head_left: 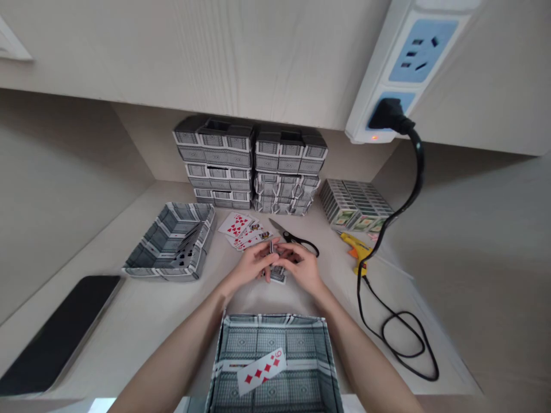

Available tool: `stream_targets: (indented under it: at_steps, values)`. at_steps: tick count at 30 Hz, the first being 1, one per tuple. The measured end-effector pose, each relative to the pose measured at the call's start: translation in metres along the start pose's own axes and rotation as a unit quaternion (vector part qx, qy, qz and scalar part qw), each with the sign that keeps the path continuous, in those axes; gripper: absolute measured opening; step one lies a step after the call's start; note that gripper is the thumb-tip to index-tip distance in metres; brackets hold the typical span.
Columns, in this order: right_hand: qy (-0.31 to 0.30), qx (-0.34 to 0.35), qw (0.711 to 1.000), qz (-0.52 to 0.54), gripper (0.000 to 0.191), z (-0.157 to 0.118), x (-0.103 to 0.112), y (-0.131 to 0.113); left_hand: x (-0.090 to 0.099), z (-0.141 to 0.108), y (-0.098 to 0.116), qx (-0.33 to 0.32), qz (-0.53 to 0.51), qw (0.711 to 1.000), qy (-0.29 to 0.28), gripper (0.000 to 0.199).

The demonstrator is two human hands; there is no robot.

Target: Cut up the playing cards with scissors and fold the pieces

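Above the middle of the table, my left hand (253,264) and my right hand (300,265) meet, fingers closed around a playing card (271,248) held edge-on towards me. Whether it is one card or several, I cannot tell. Just below the fingers a patterned card back (279,277) shows, partly covered by them. Fanned face-up playing cards (243,230) with red suits lie beyond my left hand. Black-handled scissors (297,238) rest behind my right hand. Nearest me stands a box made of folded cards (275,321), with a cut nine of diamonds (262,371) inside.
A second card box (166,215) with loose cards stands left, near a black phone-like slab (60,332). Stacked card boxes (219,155) line the back. Packed card decks (357,201), a yellow glue gun (359,249) and a looping black cable (417,172) from a power strip (424,49) occupy the right.
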State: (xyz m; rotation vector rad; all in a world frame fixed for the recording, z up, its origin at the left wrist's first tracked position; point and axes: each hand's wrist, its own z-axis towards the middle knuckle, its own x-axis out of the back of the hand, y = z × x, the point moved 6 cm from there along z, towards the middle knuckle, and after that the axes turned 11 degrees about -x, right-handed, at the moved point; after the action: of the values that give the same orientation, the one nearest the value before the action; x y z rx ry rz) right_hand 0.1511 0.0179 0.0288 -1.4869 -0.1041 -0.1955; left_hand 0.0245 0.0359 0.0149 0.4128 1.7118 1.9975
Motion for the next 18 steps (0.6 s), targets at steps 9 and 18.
stream_targets:
  at_steps: [9,18]
  values:
    - [-0.066,-0.163,0.941,0.289,0.025,0.006,-0.001,0.019,0.012,0.004,-0.011,0.04,-0.088,0.994,0.058,0.046]
    - [-0.157,-0.251,0.885,0.358,0.025,-0.001,-0.015,0.023,0.013,0.006,-0.016,0.007,-0.024,0.996,0.086,0.037]
